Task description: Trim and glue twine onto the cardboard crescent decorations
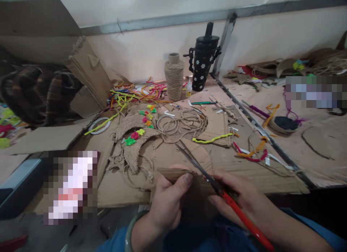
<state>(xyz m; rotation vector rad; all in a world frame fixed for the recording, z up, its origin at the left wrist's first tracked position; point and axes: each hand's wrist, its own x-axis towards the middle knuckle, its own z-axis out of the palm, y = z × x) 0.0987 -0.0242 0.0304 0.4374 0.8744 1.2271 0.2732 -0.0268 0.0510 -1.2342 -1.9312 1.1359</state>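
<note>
My left hand is closed on a piece of cardboard, thumb on top, just in front of the table's near edge. My right hand grips a pair of scissors with red handles. The long dark blades point up and left, beside the cardboard's right end; whether they touch it I cannot tell. Beyond my hands lie crescents wound in jute cord, with small pink, green and yellow flowers on them. A loose coil of jute cord lies to their right.
A spool of jute twine, a small glue bottle and a black flowered tumbler stand at the back. Coloured pipe cleaners are scattered about. An open cardboard box is at left. A metal strip divides the table at right.
</note>
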